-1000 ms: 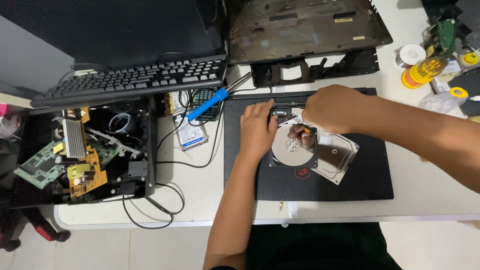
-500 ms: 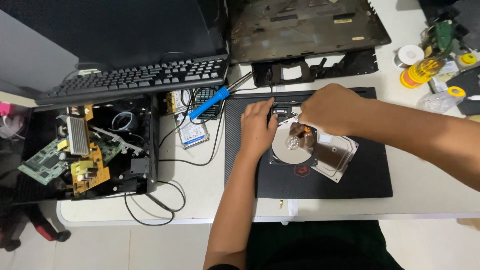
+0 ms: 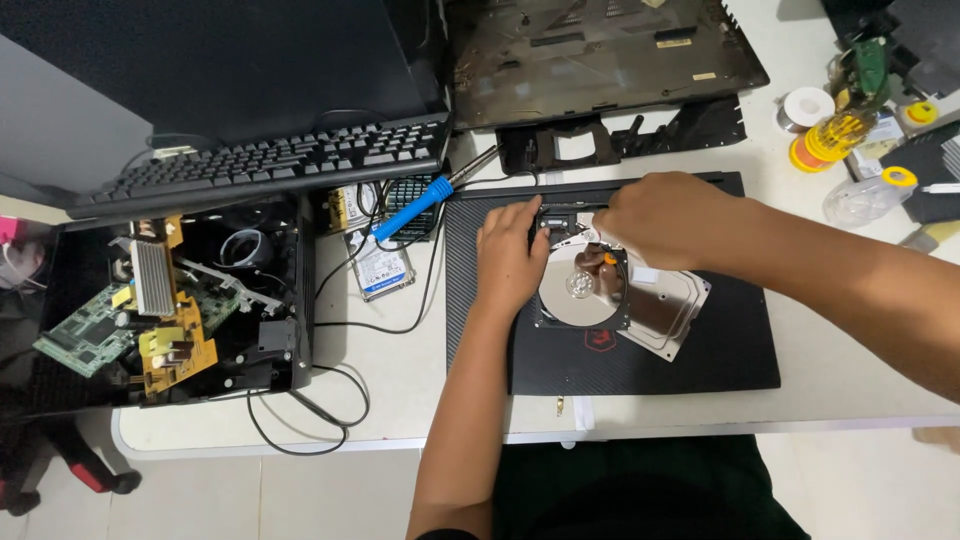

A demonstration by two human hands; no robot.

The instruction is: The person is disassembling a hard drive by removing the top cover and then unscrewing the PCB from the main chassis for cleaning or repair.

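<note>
1. an opened hard drive point(image 3: 585, 290) lies on a black mat point(image 3: 700, 360) at centre frame, its shiny platter exposed.
2. the left hand point(image 3: 510, 255) presses flat on the drive's left edge, grip released.
3. the right hand point(image 3: 660, 220) reaches in from the right, clenched over the drive's upper corner; what it grasps is hidden.

White desk point(image 3: 400, 400), pale tiled floor point(image 3: 250, 500), perhaps evenly lit
</note>
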